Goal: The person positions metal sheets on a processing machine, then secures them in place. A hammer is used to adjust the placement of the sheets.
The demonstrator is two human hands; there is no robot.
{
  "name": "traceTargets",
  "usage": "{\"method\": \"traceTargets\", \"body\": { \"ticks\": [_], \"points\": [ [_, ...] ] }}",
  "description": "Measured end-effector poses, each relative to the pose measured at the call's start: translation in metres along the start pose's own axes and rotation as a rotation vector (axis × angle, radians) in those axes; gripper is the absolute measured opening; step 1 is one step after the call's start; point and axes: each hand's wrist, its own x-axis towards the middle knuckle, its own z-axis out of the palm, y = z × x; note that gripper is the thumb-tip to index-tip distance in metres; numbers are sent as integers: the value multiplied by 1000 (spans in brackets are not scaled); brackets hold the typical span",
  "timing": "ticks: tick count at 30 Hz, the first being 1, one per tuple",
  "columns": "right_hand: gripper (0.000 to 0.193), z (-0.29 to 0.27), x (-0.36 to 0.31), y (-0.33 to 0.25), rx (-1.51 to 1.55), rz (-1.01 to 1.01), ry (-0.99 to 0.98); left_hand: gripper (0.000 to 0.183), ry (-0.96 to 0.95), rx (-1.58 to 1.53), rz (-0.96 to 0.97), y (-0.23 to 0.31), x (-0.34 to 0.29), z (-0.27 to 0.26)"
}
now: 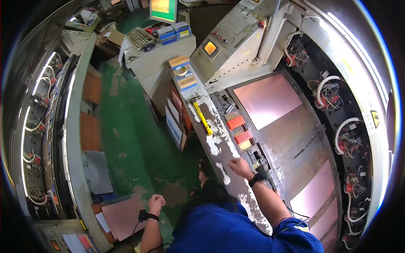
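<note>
The left hand [157, 203], toward 7 o'clock, is curled into a loose fist with nothing showing in it, just to the right of a pinkish, copper-toned sheet [123, 217] that lies between 7 and 8 o'clock; the two look apart. The right hand [241, 168], between 4 and 5 o'clock, is over the worn ledge [222, 155], fingers bent; whether they touch the paint or pinch something small cannot be told. At 12 o'clock from that hand sit two red perforated blocks [243, 137], and a yellow bar-shaped tool [202, 119] lies on the ledge toward 11 o'clock from it. Another copper-toned sheet [268, 103] rests flat on the machine bed [291, 145], toward 2 o'clock in the view. The sheet near the left hand looks thin, flat and fairly stiff, probably manageable in weight if single, though its layers cannot be counted; its smooth face would likely slide and mark under fingers, and its corners might bend or cut. Opposite edges, held with flat palms, seem the best grip. The blocks look light and rigid, best taken by their sides.
</note>
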Motion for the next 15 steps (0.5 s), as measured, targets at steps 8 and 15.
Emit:
{"method": "traceTargets", "body": {
  "ticks": [8, 15],
  "points": [
    [18, -87, 264, 35, -92, 15, 501, 10, 27, 410, -24, 136, 59, 78],
    [18, -101, 302, 22, -196, 85, 270, 20, -138, 944, 73, 238, 100, 189]
  ]
}}
